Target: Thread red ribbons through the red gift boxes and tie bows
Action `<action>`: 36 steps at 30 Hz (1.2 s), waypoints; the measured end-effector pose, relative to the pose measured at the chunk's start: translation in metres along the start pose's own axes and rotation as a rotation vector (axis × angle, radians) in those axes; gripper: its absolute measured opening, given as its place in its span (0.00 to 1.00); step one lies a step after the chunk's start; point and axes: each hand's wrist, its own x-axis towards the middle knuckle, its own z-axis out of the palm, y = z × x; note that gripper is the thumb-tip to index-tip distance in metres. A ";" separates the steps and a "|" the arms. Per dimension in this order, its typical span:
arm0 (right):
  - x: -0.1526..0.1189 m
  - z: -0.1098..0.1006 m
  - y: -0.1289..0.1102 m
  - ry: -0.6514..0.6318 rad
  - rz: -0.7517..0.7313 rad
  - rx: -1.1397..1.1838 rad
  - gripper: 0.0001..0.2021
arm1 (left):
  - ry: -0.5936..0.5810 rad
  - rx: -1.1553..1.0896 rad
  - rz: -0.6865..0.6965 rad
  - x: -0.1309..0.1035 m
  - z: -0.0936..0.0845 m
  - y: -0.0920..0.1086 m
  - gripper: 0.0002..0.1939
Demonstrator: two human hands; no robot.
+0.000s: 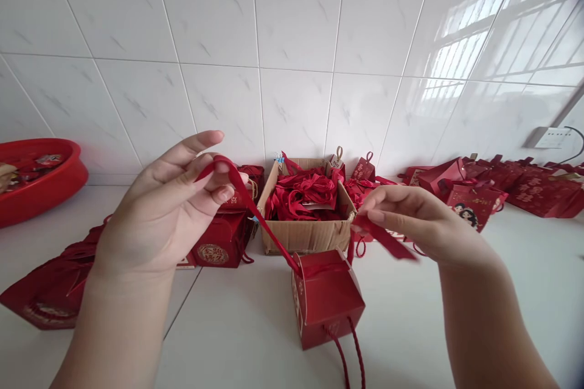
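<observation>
A red ribbon (255,209) runs through the top of a small red gift box (331,298), which stands on the white table in front of me. My left hand (168,206) is raised to the left of the box, pinching one end of the ribbon, with some fingers stretched out. On the right, my right hand (406,219) pinches the other end, whose loose tail hangs past the fingers. Twisted red cords dangle from the near side of the box.
Behind the box, a cardboard box (308,237) holds many red ribbons. Other red gift boxes (219,240) stand at left, more red gift bags (545,188) at right. A red basin (68,176) sits at far left. A tiled wall (296,18) closes off the back.
</observation>
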 end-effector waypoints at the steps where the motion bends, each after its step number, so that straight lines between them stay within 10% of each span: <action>1: 0.001 0.000 0.002 -0.035 -0.003 0.025 0.05 | -0.009 -0.002 0.009 0.000 0.001 0.000 0.14; 7: 0.007 0.000 0.009 -0.152 0.003 0.100 0.06 | -0.070 0.043 0.049 0.004 0.019 0.001 0.10; 23: 0.015 0.023 0.011 0.188 -0.103 0.107 0.05 | 0.099 0.408 0.330 -0.006 0.065 -0.025 0.06; 36: 0.014 0.032 0.007 0.394 -0.212 0.004 0.06 | -0.028 0.445 0.350 -0.011 0.072 -0.027 0.16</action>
